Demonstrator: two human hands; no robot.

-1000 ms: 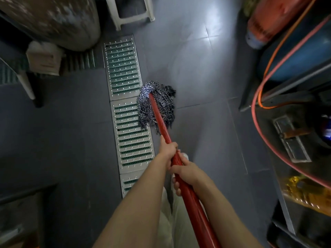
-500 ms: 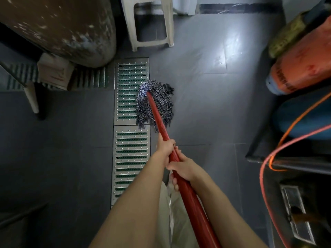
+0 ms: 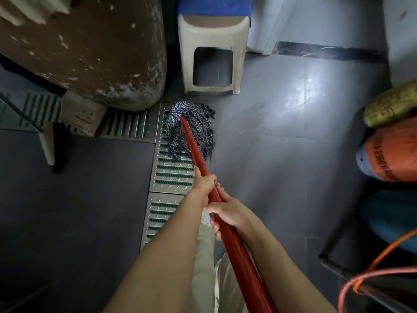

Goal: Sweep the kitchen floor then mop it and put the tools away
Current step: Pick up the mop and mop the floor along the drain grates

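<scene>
- Since the earlier frames the mop head point(image 3: 190, 129) has been pushed farther up the frame, from the middle stretch of the drain grate point(image 3: 172, 175) to its top end; the stool point(image 3: 212, 53) and the big rusty tank point(image 3: 90, 48), once at the upper edge, now fill the upper third
- Both hands are clamped on the red handle point(image 3: 228, 231), close together near frame centre: the left hand point(image 3: 204, 185) is higher up the shaft, the right hand point(image 3: 228, 211) just below it with fingers curled underneath
- Strands lie half on the metal grate and half on the grey tile floor point(image 3: 282, 159), just below the stool's feet and beside the tank's base
- Mopping looks to be under way; no broom shows, so sweeping is probably done, though I cannot confirm it from here
- A glossy patch in the upper right may be wet tile or only reflected light; the view is too dim to say
- Handling, as a judgement: the shaft is stiff and smooth, best gripped with hands spread wider for leverage; the string head is soft, likely heavy when wet, and its strands could snag in the grate slots
- An orange hose point(image 3: 379, 265) loops at lower right
</scene>
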